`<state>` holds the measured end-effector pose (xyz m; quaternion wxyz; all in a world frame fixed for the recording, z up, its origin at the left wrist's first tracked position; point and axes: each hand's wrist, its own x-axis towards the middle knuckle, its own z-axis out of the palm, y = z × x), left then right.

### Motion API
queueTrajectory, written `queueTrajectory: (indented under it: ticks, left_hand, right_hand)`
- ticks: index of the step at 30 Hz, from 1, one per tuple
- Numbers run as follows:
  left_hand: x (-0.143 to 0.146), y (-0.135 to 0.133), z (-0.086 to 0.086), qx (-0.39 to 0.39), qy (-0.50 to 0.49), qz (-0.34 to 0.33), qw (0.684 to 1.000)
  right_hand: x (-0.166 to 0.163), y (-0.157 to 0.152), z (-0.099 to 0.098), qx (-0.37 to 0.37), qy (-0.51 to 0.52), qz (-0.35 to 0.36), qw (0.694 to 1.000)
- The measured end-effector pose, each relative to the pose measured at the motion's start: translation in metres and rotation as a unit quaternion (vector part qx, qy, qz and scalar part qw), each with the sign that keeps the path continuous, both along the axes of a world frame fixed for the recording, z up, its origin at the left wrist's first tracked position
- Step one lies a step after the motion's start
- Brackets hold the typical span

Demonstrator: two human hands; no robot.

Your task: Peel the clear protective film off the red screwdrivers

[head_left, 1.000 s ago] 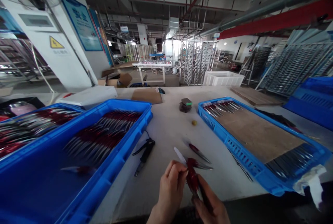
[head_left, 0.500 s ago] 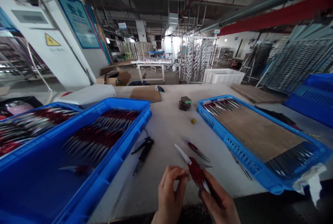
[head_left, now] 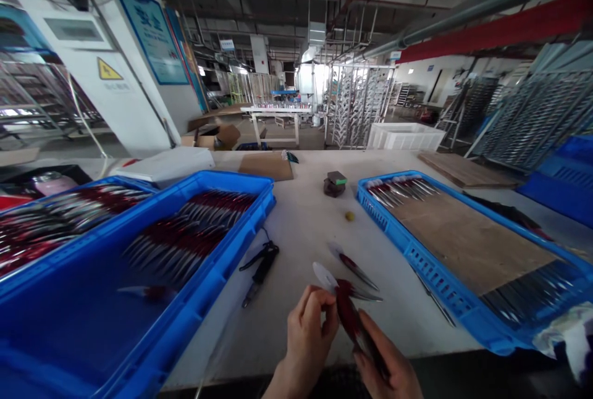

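At the near edge of the white table my right hand is closed round a dark red handled tool with a pale blade tip sticking up to the left. My left hand pinches that same tool near the blade with thumb and fingers. Just beyond the hands, two more red-handled pieces lie loose on the table. Black pliers rest to the left of them.
A blue tray of red-handled pieces stands on my left, with another blue tray behind it. On the right, a blue tray lined with cardboard holds rows of pieces at both ends. A small dark block and a yellow bit lie mid-table.
My hands have turned the red-handled tool a little, so its pale blade now shows broader. The view has shifted slightly; nothing else on the table moved.
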<state>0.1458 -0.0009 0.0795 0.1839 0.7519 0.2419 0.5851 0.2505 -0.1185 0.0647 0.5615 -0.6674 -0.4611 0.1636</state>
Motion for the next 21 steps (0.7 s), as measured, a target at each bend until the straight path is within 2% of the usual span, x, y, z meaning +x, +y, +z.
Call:
queueTrajectory:
  ticks: [2, 4, 6, 8, 9, 11, 14, 16, 18, 21]
  left_hand:
    - [-0.002, 0.003, -0.002, 0.008, 0.008, -0.006, 1.0]
    - [-0.005, 0.007, -0.005, 0.002, 0.016, -0.036, 0.999]
    - [-0.009, 0.008, -0.007, -0.015, 0.022, -0.097, 0.995]
    - [-0.012, 0.007, -0.008, -0.031, 0.017, -0.141, 0.989]
    - [-0.013, 0.006, -0.008, -0.036, 0.007, -0.142, 0.989]
    - [-0.015, 0.004, -0.005, -0.029, -0.016, -0.102, 0.994]
    - [-0.017, 0.002, 0.002, 0.01, -0.014, -0.019, 1.0]
    - [-0.017, 0.001, 0.006, 0.028, -0.002, 0.004, 1.0]
    - [-0.015, 0.0, 0.007, 0.017, 0.004, 0.004, 1.0]
    - [-0.012, -0.002, 0.005, -0.016, 0.003, -0.007, 1.0]
  right_hand:
    - [0.003, -0.002, 0.007, -0.063, 0.079, 0.027, 0.995]
    - [0.007, -0.002, 0.013, -0.105, 0.205, 0.069, 0.971]
    - [0.01, -0.001, 0.018, -0.096, 0.327, 0.118, 0.933]
    - [0.012, 0.001, 0.022, -0.071, 0.383, 0.163, 0.906]
    - [0.013, 0.002, 0.024, -0.065, 0.377, 0.174, 0.907]
    - [0.012, 0.002, 0.027, -0.079, 0.315, 0.157, 0.933]
    - [0.007, 0.001, 0.026, -0.116, 0.183, 0.058, 0.975]
    - [0.004, 0.002, 0.019, -0.085, 0.113, 0.021, 0.99]
    - [0.002, 0.005, 0.007, -0.033, 0.034, 0.021, 0.999]
    - [0.001, 0.007, -0.008, 0.005, -0.094, 0.022, 0.995]
